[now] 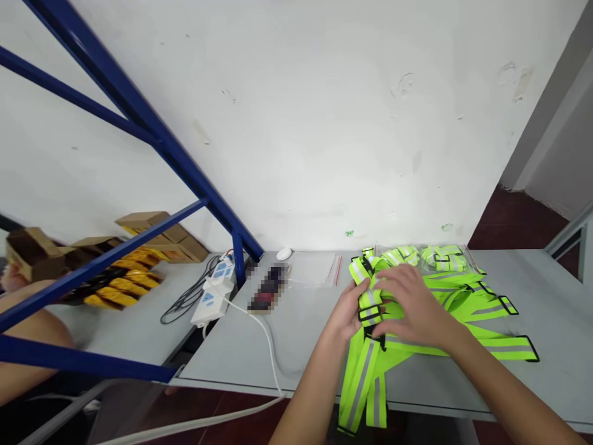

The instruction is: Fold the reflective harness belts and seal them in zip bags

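Observation:
My left hand point(346, 309) is closed on a folded bundle of neon-yellow reflective vest straps point(369, 299) with grey stripes and black buckles. Close on its right, my right hand point(411, 306) curves over the same bundle, its fingers and thumb apart, with the fingertips at the straps. Two strap ends point(364, 386) hang down over the table's front edge. More loose reflective straps point(498, 346) spread out to the right, partly under my right forearm. Behind my hands lie clear bags with folded reflective straps point(443, 257).
Left on the grey table point(296, 346) are clear zip bags point(315, 271), a blurred-out object point(269, 287) and a white round item point(284, 254). A power strip point(214, 290) trails a white cable. Beyond the blue frame point(185, 167), another person's arm point(34, 334) is near yellow bundles point(127, 281) and cardboard boxes point(162, 238).

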{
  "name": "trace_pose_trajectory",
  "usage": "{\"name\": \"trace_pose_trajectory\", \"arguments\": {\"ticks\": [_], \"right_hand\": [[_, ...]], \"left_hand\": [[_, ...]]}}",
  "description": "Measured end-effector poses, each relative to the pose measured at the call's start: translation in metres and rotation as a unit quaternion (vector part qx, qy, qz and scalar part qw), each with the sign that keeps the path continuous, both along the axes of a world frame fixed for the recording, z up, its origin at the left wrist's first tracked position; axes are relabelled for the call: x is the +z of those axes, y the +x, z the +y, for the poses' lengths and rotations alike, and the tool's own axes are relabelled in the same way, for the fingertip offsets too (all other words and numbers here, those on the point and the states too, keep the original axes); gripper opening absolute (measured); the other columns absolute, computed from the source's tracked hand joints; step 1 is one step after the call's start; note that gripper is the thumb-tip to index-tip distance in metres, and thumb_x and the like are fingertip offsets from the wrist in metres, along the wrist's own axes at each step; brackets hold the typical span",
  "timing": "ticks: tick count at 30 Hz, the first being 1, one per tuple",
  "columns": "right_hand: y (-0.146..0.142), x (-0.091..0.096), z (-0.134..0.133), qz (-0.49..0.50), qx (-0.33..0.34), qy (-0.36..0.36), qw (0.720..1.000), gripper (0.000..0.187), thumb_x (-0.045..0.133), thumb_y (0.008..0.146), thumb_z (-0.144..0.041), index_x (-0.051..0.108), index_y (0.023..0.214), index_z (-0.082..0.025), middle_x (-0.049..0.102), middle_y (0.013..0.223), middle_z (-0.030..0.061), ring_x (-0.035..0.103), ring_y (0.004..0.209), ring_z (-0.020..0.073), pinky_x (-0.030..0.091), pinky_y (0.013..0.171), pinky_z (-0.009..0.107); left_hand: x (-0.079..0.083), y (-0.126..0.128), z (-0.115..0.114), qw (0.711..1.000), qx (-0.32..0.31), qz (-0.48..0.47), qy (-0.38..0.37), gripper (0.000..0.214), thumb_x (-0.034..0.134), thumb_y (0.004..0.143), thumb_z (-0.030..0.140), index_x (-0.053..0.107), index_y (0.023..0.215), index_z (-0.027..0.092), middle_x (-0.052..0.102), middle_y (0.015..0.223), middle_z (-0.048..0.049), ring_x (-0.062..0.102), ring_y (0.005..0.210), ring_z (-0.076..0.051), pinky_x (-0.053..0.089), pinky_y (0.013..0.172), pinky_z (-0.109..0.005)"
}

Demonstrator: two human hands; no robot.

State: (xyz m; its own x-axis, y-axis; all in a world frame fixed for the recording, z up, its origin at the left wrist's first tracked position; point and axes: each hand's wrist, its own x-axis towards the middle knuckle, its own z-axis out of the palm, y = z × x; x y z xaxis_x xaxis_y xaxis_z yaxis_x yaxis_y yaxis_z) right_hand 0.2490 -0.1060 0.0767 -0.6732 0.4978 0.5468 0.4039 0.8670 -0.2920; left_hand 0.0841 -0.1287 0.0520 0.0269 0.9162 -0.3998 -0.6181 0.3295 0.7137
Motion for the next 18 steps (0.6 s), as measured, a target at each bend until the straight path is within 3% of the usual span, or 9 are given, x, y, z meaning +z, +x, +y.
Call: {"name": "trace_pose_trajectory", "arguments": {"ticks": [2, 4, 6, 8, 11, 14, 18], "right_hand": [[0.001, -0.011, -0.009, -0.057, 0.036, 0.046, 0.997, 0.038, 0.066, 0.082, -0.039, 0.054, 0.113, -0.022, 0.061, 0.117, 0.0099, 0.050, 0.113, 0.0297, 0.026, 0.104, 0.053], [-0.002, -0.023, -0.015, -0.062, 0.032, 0.080, 0.994, 0.016, 0.056, 0.087, -0.016, 0.057, 0.101, -0.022, 0.064, 0.109, 0.0072, 0.053, 0.107, 0.0251, 0.026, 0.104, 0.052], [-0.006, -0.030, -0.018, -0.040, 0.034, 0.064, 0.997, 0.022, 0.048, 0.085, -0.004, 0.057, 0.093, -0.023, 0.064, 0.103, 0.0044, 0.054, 0.105, 0.0215, 0.026, 0.105, 0.050], [-0.013, -0.034, -0.022, -0.001, 0.038, 0.004, 0.999, 0.021, 0.048, 0.083, -0.005, 0.054, 0.090, -0.024, 0.062, 0.105, 0.0038, 0.053, 0.106, 0.0215, 0.026, 0.104, 0.051], [-0.027, -0.037, -0.030, 0.077, -0.002, -0.128, 0.989, 0.013, 0.053, 0.082, -0.013, 0.047, 0.086, -0.023, 0.053, 0.111, 0.0064, 0.049, 0.108, 0.0237, 0.036, 0.096, 0.048], [-0.046, -0.042, -0.041, 0.153, -0.052, -0.265, 0.951, 0.021, 0.058, 0.081, -0.022, 0.039, 0.088, -0.024, 0.047, 0.109, 0.0067, 0.049, 0.103, 0.0224, 0.045, 0.086, 0.040], [-0.068, -0.045, -0.048, 0.178, -0.100, -0.385, 0.900, 0.031, 0.063, 0.077, -0.029, 0.037, 0.094, -0.025, 0.044, 0.093, 0.0013, 0.049, 0.086, 0.0187, 0.048, 0.074, 0.033]], "left_hand": [[-0.004, 0.002, -0.002, 1.000, 0.010, -0.025, -0.013, 0.035, 0.070, 0.077, 0.023, 0.058, 0.109, 0.015, 0.071, 0.086, -0.0073, 0.067, 0.064, -0.016, 0.054, 0.055, -0.024], [-0.005, 0.003, -0.008, 0.999, 0.016, -0.026, -0.016, 0.038, 0.071, 0.075, 0.022, 0.058, 0.110, 0.015, 0.071, 0.089, -0.0078, 0.068, 0.067, -0.016, 0.053, 0.054, -0.022], [-0.006, 0.003, -0.016, 1.000, 0.016, -0.010, -0.003, 0.040, 0.073, 0.073, 0.023, 0.059, 0.109, 0.015, 0.071, 0.091, -0.0078, 0.067, 0.066, -0.015, 0.052, 0.052, -0.021], [-0.007, 0.000, -0.024, 1.000, 0.004, 0.017, 0.026, 0.040, 0.072, 0.074, 0.027, 0.059, 0.111, 0.018, 0.070, 0.098, -0.0074, 0.065, 0.067, -0.014, 0.052, 0.052, -0.020], [-0.014, -0.008, -0.036, 0.997, -0.006, 0.063, 0.054, 0.041, 0.070, 0.075, 0.033, 0.060, 0.114, 0.022, 0.067, 0.107, -0.0065, 0.065, 0.076, -0.015, 0.052, 0.054, -0.021], [-0.024, -0.022, -0.045, 0.996, -0.006, 0.073, 0.056, 0.043, 0.070, 0.075, 0.033, 0.061, 0.115, 0.023, 0.067, 0.111, -0.0063, 0.065, 0.086, -0.018, 0.054, 0.061, -0.024], [-0.029, -0.047, -0.053, 0.995, -0.043, 0.043, 0.078, 0.045, 0.068, 0.075, 0.034, 0.061, 0.118, 0.021, 0.066, 0.112, -0.0083, 0.064, 0.096, -0.022, 0.057, 0.074, -0.032]]}}
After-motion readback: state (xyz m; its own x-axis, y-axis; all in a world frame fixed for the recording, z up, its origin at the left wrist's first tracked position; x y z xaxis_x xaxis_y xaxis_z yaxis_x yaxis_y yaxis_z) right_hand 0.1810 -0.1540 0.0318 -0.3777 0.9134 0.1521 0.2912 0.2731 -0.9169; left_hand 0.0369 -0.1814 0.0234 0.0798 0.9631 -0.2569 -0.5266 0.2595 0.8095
